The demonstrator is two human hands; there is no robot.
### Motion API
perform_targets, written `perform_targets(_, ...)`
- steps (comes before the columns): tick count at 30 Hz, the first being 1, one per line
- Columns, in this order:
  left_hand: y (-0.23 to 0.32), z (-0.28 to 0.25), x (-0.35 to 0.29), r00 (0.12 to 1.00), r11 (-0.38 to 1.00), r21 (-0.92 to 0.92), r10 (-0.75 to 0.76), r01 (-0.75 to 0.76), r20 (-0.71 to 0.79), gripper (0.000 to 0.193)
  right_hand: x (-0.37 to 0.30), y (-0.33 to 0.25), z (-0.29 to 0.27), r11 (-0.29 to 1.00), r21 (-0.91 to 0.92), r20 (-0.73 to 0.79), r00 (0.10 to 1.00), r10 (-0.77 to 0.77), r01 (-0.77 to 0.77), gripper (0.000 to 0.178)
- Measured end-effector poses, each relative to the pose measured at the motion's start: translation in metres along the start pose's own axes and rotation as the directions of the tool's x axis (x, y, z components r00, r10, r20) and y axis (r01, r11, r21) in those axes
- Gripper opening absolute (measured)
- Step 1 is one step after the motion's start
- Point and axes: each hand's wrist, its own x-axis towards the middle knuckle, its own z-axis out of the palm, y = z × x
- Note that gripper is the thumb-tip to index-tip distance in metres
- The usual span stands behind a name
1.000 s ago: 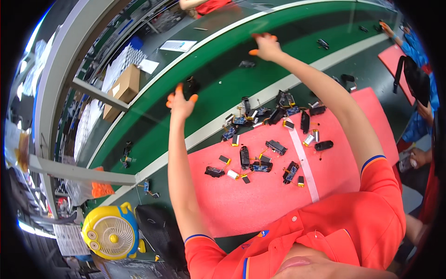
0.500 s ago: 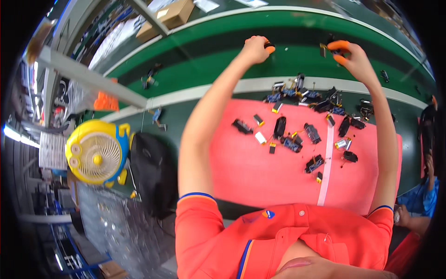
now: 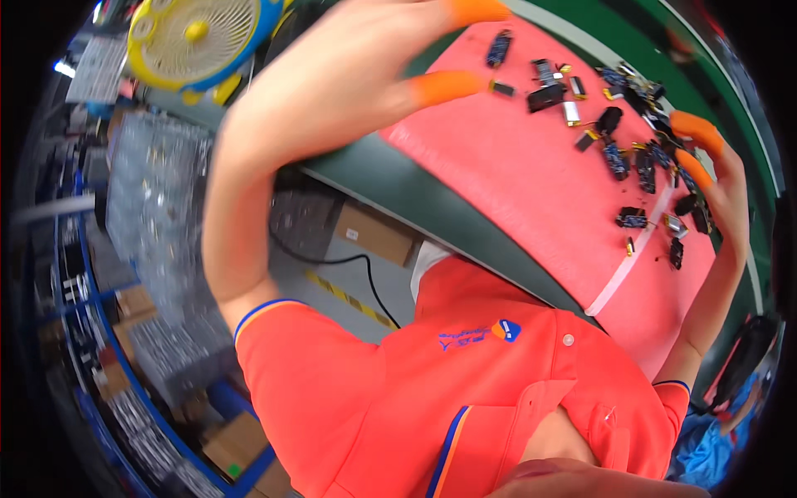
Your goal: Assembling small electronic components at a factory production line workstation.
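Observation:
My left hand (image 3: 349, 79) is raised close to the camera, over the far-left part of the pink mat (image 3: 515, 199). Orange finger covers sit on its spread fingertips, and nothing shows between them. A small dark battery (image 3: 502, 88) appears just beside one fingertip. Over the right side of the mat, my right hand (image 3: 724, 178) curves with two orange-covered fingers apart, beside a heap of small black electronic assemblies (image 3: 643, 91). Several loose modules lie across the mat, including a blue circuit board piece (image 3: 499, 50), a black part (image 3: 545, 99) and a silver battery (image 3: 571, 113).
A yellow and blue fan (image 3: 195, 37) stands at upper left. Below it is a stack in clear plastic (image 3: 154, 191). A cardboard box (image 3: 374, 234) and a black cable (image 3: 332, 261) lie under the table edge. Blue cloth (image 3: 706, 448) shows at lower right.
Both hands have come back from the green strip to the mat; the left no longer shows its small black piece. The view has turned and shifted left.

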Motion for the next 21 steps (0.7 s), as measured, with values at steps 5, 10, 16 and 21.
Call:
perform_targets(5,-0.003,-0.016,-0.183,0.828,0.804,-0.457,-0.516,0.38,-0.22,0.041,0.008,-0.019,0.021,0.999,0.037,0.112,0.994,0.007,-0.011,0.029)
perform_targets(10,-0.056,0.125,-0.411,-0.047,0.263,-0.905,-0.954,0.335,-0.295,0.031,0.006,-0.047,0.058,0.981,-0.021,0.219,0.958,-0.186,0.195,0.028)
perform_targets(16,-0.042,0.433,-0.478,-0.143,-0.544,-0.819,-0.839,0.181,0.526,0.02,-0.016,-0.089,0.078,0.951,-0.072,0.248,0.928,-0.276,0.302,0.028)
perform_targets(21,-0.025,0.555,-0.385,0.034,-0.558,-0.752,-0.795,0.351,0.606,0.03,-0.031,-0.106,0.098,0.928,-0.036,0.306,0.888,-0.344,0.371,0.035)
